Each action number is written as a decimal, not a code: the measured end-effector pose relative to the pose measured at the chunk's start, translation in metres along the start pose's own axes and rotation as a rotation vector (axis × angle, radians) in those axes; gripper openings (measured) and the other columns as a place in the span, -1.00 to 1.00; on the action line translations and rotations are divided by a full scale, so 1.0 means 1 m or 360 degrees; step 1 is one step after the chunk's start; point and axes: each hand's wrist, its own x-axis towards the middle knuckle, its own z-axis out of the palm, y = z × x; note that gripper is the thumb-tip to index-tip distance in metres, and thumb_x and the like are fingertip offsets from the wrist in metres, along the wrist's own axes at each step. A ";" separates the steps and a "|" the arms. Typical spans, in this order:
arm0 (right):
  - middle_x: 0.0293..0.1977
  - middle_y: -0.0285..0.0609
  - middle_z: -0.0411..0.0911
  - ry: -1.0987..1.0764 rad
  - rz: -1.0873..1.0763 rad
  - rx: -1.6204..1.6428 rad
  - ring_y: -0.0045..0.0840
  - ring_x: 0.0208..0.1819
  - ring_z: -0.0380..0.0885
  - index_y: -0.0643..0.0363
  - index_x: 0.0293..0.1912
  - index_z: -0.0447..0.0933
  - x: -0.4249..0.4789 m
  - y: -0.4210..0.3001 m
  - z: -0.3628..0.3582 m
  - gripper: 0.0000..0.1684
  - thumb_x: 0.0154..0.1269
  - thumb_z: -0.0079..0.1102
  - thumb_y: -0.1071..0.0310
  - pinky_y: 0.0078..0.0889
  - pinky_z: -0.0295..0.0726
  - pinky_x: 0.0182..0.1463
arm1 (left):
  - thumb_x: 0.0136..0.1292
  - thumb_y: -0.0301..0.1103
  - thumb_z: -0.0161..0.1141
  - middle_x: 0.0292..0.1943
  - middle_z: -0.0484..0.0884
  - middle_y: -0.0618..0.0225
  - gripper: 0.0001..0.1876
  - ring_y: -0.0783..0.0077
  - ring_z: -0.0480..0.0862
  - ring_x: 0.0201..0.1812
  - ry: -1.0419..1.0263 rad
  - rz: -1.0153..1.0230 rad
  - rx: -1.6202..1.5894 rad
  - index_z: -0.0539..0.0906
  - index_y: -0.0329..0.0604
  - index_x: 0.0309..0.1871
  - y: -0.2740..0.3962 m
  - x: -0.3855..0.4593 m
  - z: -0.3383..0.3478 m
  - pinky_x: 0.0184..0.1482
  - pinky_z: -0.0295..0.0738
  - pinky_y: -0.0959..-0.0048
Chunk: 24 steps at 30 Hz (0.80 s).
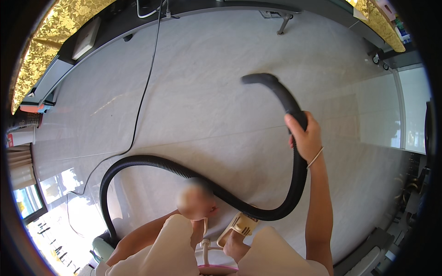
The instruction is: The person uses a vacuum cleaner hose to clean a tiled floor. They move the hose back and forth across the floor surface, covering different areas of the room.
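My right hand (305, 132) is closed around the black plastic handle tube (285, 91) of a vacuum cleaner hose. The tube's bent end points left, over or on the grey floor; whether it touches cannot be told. From the hand, the black corrugated hose (148, 160) curves down past my feet, then left to a pale green vacuum cleaner body (103, 247) at the lower left, partly hidden. My left hand (198, 203) is beside the hose, low at the centre. A blurred patch covers most of it, so its grip cannot be told.
A thin black cable (141, 103) runs down the floor's left side. Dark furniture (193, 8) lines the far edge, with a metal leg (284, 24). Caster wheels (376, 59) show at the upper right. My foot in a cream slipper (241, 224) is near the hose.
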 end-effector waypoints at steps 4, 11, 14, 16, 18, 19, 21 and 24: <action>-0.63 -0.31 0.47 -0.0044 0.0098 -0.0039 -0.67 -0.70 0.45 0.33 -0.22 0.48 -0.006 0.002 -0.006 -0.52 0.25 0.39 0.06 -0.55 0.44 -0.63 | -0.07 0.06 0.33 -0.60 0.48 0.53 -0.73 0.27 0.43 -0.39 -0.0228 -0.0298 0.0184 0.60 0.19 -0.67 -0.012 -0.022 0.028 -0.36 0.23 0.15; -0.63 -0.30 0.48 -0.0193 0.0104 -0.0018 -0.68 -0.67 0.47 0.34 -0.16 0.49 -0.032 -0.001 0.009 -0.50 0.24 0.39 0.06 -0.56 0.44 -0.59 | -0.01 0.08 0.30 -0.60 0.52 0.45 -0.70 0.26 0.42 -0.46 -0.0205 -0.0200 0.0077 0.62 0.16 -0.64 -0.015 -0.019 0.021 -0.39 0.23 0.15; -0.62 -0.31 0.48 -0.0016 0.0069 -0.0021 -0.69 -0.68 0.45 0.33 -0.19 0.49 -0.024 0.003 0.005 -0.52 0.25 0.37 0.07 -0.56 0.44 -0.60 | -0.02 0.09 0.31 -0.57 0.51 0.43 -0.71 0.25 0.45 -0.40 -0.0288 -0.0194 0.0012 0.63 0.17 -0.61 -0.010 -0.010 0.009 -0.39 0.24 0.14; -0.62 -0.29 0.49 -0.0117 0.0090 -0.0048 -0.67 -0.67 0.47 0.32 -0.17 0.49 -0.027 0.003 0.008 -0.50 0.24 0.39 0.05 -0.55 0.45 -0.59 | -0.02 0.09 0.31 -0.57 0.50 0.43 -0.72 0.23 0.46 -0.37 -0.0236 -0.0211 0.0099 0.63 0.17 -0.61 -0.007 -0.013 0.007 -0.38 0.24 0.12; -0.59 -0.27 0.51 -0.0306 0.0050 -0.0106 -0.66 -0.63 0.50 0.32 -0.11 0.51 -0.036 0.008 0.009 -0.44 0.21 0.42 0.01 -0.52 0.49 -0.53 | 0.01 0.02 0.32 -0.59 0.48 0.42 -0.74 0.22 0.47 -0.41 -0.0069 -0.0158 0.0197 0.61 0.14 -0.61 -0.006 -0.020 0.014 -0.41 0.25 0.13; -0.57 -0.26 0.53 -0.0412 0.0046 -0.0099 -0.66 -0.60 0.51 0.35 -0.08 0.51 -0.041 0.008 0.001 -0.42 0.21 0.42 0.00 -0.52 0.50 -0.49 | 0.04 -0.05 0.34 -0.62 0.46 0.41 -0.75 0.22 0.48 -0.46 -0.0029 -0.0078 0.0172 0.59 0.11 -0.59 -0.003 -0.005 0.011 -0.44 0.26 0.15; -0.57 -0.27 0.52 -0.0407 0.0166 -0.0046 -0.66 -0.62 0.50 0.34 -0.14 0.50 -0.040 0.005 -0.004 -0.46 0.23 0.40 0.02 -0.53 0.48 -0.53 | 0.10 -0.23 0.37 -0.68 0.43 0.40 -0.79 0.23 0.51 -0.59 -0.0103 0.0027 0.0025 0.56 0.01 -0.53 0.002 0.001 -0.009 -0.55 0.30 0.22; -0.58 -0.29 0.46 0.0061 0.0241 0.0206 -0.64 -0.69 0.45 0.30 -0.25 0.47 -0.029 0.039 -0.039 -0.53 0.28 0.35 0.04 -0.53 0.41 -0.62 | 0.11 -0.29 0.39 -0.69 0.45 0.41 -0.80 0.25 0.53 -0.63 -0.0259 0.0112 -0.0164 0.56 -0.01 -0.50 0.007 0.018 -0.025 -0.59 0.31 0.25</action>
